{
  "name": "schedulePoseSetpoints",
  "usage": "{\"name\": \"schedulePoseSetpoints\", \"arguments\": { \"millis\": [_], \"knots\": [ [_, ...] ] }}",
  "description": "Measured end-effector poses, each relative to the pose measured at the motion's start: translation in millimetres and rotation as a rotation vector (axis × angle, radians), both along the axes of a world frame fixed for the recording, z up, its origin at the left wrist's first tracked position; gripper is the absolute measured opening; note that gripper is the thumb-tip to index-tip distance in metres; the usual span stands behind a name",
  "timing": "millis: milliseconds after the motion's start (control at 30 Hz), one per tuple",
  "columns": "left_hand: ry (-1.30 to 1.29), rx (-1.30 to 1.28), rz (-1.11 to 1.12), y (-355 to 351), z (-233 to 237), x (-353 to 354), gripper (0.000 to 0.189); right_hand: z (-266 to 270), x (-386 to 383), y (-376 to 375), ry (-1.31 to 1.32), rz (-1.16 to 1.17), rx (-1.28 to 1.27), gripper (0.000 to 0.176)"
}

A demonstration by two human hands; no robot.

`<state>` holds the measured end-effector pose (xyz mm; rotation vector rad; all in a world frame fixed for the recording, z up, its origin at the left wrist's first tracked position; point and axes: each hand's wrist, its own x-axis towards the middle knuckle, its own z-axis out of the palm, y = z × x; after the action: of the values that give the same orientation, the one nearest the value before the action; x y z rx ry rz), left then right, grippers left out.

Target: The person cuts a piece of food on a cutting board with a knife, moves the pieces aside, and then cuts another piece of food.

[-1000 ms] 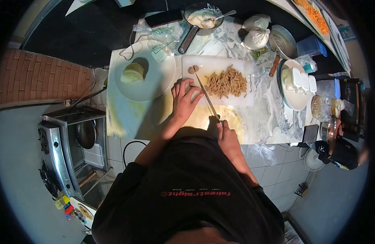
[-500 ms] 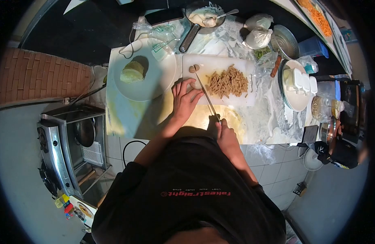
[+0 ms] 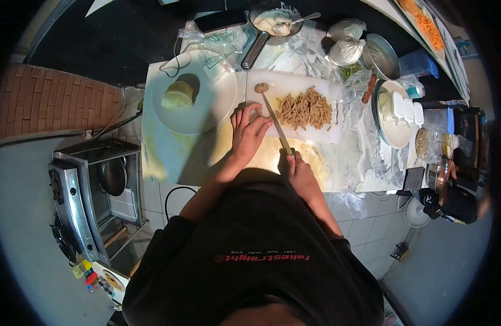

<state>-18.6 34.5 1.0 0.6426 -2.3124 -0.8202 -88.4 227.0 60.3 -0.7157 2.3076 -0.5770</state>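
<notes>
My right hand is wrapped round the handle of a kitchen knife. The blade slants away across the white cutting board, its tip beside a small round brown piece. Left of the blade, my left hand rests on the board's near left part with bent fingers; what sits under its fingertips is mostly hidden. A heap of brown strips lies on the board, right of the knife.
Left of the board, a large plate carries a piece of cabbage. Behind are a pan with a spoon and plastic bags. A plate with white containers stands right. A stove is at left; another person's hand shows far right.
The knife blade has turned slightly, showing more of its flat side. The brown piece near the tip, which showed a split before, now looks closed up and a little further right.
</notes>
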Motion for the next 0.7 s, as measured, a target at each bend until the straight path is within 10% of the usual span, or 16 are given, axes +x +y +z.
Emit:
{"name": "schedulePoseSetpoints", "arguments": {
  "millis": [700],
  "knots": [
    [-0.013, -0.022, 0.028, 1.1, -3.5, -0.7, 0.018, 29.6, 9.6, 19.3, 0.016, -0.015, 0.089, 0.039]
  ]
}}
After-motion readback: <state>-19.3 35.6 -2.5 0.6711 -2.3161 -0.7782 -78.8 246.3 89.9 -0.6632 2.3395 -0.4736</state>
